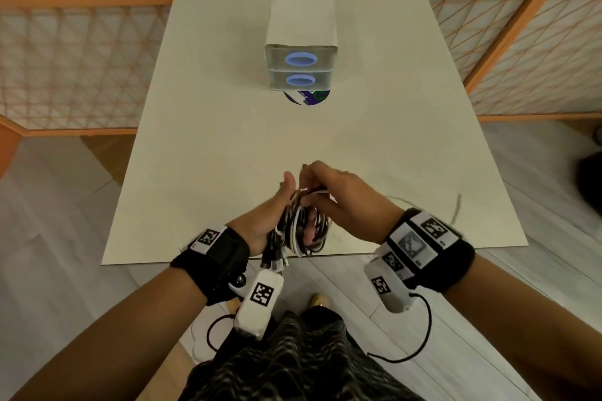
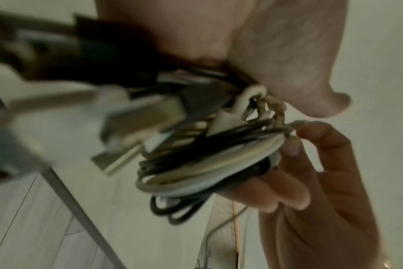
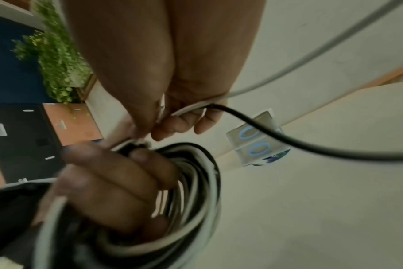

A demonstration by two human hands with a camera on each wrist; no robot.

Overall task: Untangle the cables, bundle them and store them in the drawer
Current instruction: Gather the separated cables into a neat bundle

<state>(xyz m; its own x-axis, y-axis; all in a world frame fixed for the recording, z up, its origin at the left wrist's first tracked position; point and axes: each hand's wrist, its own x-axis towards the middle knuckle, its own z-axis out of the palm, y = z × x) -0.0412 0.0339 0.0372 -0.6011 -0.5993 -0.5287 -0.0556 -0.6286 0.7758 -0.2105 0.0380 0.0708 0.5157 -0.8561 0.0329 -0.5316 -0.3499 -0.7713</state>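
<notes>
Judging from how things lie, the untangling is largely done and the bundling is well under way, while the storing has not begun. A coil of black and white cables (image 1: 301, 228) is held above the near edge of the bench (image 1: 228, 146), gathered into loops that hang round the curled fingers of the left hand (image 1: 270, 215); in the left wrist view several plug ends (image 2: 131, 127) are seen sticking out of the coil on one side. The right hand (image 1: 338, 195) is closed in a pinch on loose cable strands just above the coil, and in the right wrist view a white strand (image 3: 196, 107) and a black strand (image 3: 288, 142) are seen running out from between its fingers, so some length is judged to be still unwound. A thin pale cable (image 1: 456, 208) trails over the bench to the right; it may be the free tail of the same white strand, though the blur there does not allow certainty. No tie or fastening can be made out on the coil. At the far end of the bench a small drawer unit (image 1: 299, 72) stands with both drawers closed, well apart from the hands. What is left, then, is taken to be winding in the loose tails, securing the bundle, opening a drawer and placing the bundle inside.
</notes>
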